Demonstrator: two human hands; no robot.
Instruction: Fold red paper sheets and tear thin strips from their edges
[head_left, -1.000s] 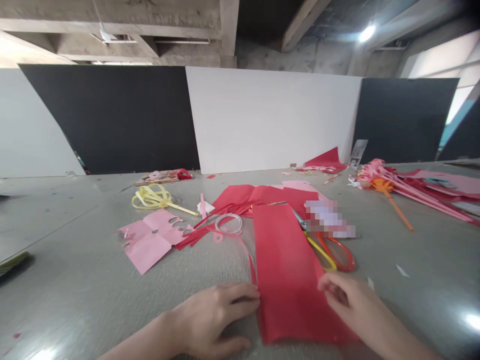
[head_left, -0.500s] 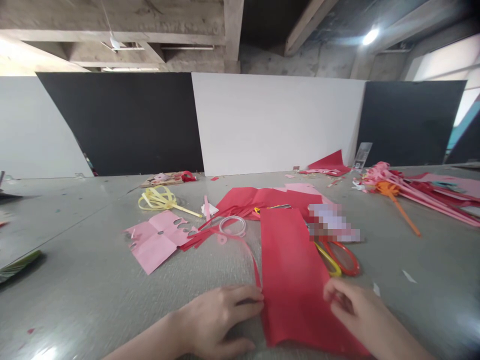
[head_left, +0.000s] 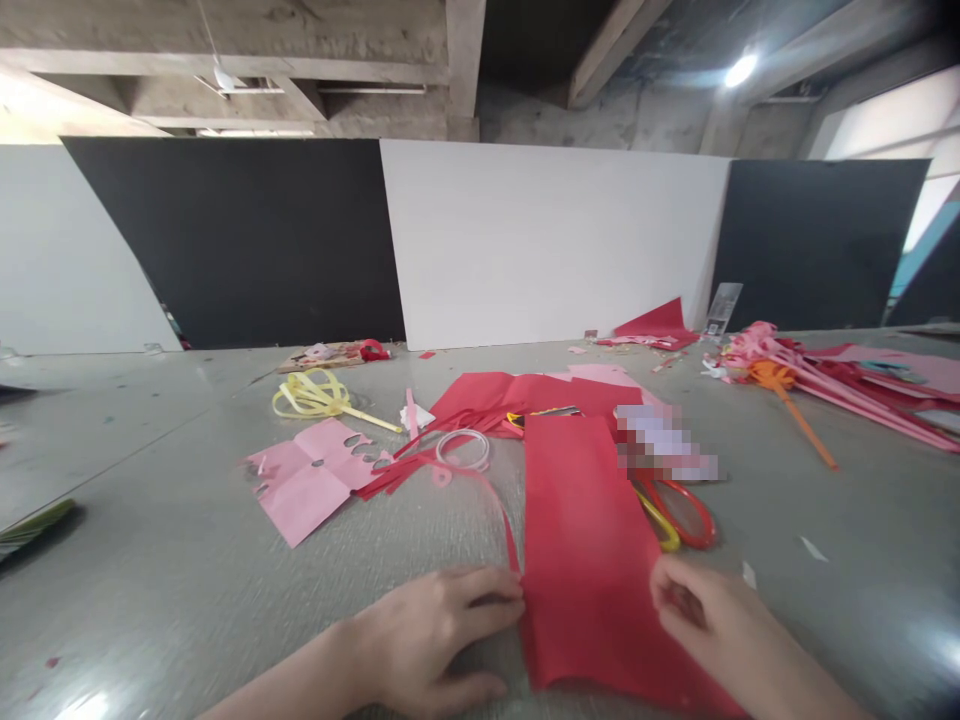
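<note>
A folded sheet of red paper (head_left: 577, 540) lies lengthwise before me, its near edge slightly raised. My left hand (head_left: 442, 630) rests on the table at the paper's left side, fingers stretched out, thumb apart, fingertips touching that edge. A thin red paper strip (head_left: 495, 500) curves down to the same fingertips. At the right edge my right hand (head_left: 701, 610) has its fingers curled in, closed on the paper's side. Scissors with a red handle (head_left: 697, 515) and a yellow handle (head_left: 664, 525) lie partly under the paper; their blades are hidden.
Beyond lie more red paper (head_left: 480, 392), a clear roll of tape (head_left: 463, 450), a cut pink sheet (head_left: 307, 480) and a yellow paper-strip flower (head_left: 315, 395). Pink paper flowers (head_left: 757, 345) and an orange one (head_left: 776, 375) sit at right. White and black panels (head_left: 555, 250) stand behind.
Both hands stay almost where they were at the paper's edges. The view has shifted very slightly; nothing else visibly moved.
</note>
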